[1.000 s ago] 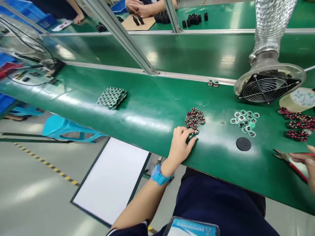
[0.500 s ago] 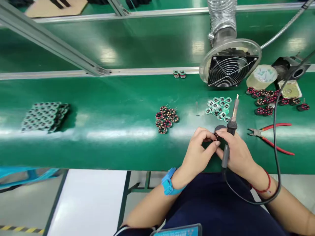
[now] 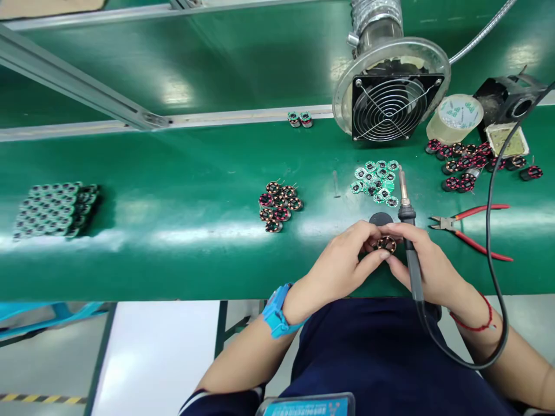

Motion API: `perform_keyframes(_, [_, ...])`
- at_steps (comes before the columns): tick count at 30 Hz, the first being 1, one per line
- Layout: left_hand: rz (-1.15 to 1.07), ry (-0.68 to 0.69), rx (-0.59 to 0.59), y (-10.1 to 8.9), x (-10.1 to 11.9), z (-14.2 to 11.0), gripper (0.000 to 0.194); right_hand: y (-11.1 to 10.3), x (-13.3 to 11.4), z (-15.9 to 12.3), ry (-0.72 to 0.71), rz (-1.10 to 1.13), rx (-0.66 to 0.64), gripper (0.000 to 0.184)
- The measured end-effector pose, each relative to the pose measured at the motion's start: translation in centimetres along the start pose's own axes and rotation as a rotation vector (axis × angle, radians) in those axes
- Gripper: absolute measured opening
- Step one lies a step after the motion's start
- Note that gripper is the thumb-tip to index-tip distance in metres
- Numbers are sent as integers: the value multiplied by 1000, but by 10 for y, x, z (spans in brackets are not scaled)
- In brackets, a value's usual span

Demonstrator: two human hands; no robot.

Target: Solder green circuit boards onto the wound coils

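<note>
My left hand (image 3: 342,263) is closed with thumb and fingers around a small copper-wound motor coil (image 3: 387,245), its round wound end facing up. My right hand (image 3: 433,268) steadies the coil's other side with its fingertips. A soldering iron (image 3: 415,271) is also tucked in that right hand, tip pointing up and away, apart from the coil. Just beyond the fingers lies a dark round disc (image 3: 381,219), partly covered. Small round green circuit boards (image 3: 372,184) are heaped past it, near the iron's tip. Another group of wound coils (image 3: 280,205) stands to the left.
Red-handled cutters (image 3: 446,223) lie right of my hands, with the iron's black cable (image 3: 489,231) beside them. More coils (image 3: 466,162), a tape roll (image 3: 455,118) and an iron stand (image 3: 511,98) sit behind. A fume fan (image 3: 388,110) overhangs the bench. Stacked board panels (image 3: 47,211) lie far left.
The coil has turned so its round wound end shows more plainly between my fingers. The soldering iron has tilted, its tip swinging left. The whole view has shifted slightly.
</note>
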State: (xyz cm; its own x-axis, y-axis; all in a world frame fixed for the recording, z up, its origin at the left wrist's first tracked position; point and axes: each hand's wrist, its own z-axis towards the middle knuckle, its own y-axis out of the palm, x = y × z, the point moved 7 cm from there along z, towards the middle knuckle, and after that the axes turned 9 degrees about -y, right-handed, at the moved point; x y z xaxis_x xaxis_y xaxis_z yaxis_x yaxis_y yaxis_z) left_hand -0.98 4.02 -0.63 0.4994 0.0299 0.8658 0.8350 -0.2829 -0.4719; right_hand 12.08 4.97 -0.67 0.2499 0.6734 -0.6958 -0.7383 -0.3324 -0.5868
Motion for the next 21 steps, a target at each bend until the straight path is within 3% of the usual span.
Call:
perform_keyframes(3, [185,105,0,2,5,-1,5,3,1,-3,-12,19,-69,60])
perform_keyframes(5, [306,161,25,4,7,-2,12,6,2,-5,-3,29,-101,59])
perform_keyframes(8, [337,160,77,5,6,-2,17,9,2,-6,23,10,-89,55])
perform_keyframes(10, [222,76,81,4,1,0,17,11,1,-6,24,-18,-74,51])
perform_keyframes(13, [-178,-140,59,-3,-17,4,20,10,-3,-4,-4,-1,-66,48])
perform_keyframes(17, [-711,-332,207,-21,-40,3,25,3,-6,-3,2,44,-20,51])
perform_keyframes(19, [-750,-354,177,-21,-41,1,27,0,-7,-3,8,24,7,51])
perform_keyframes(21, [-685,-361,30,-10,-35,-1,29,-1,-6,-3,14,-4,10,49])
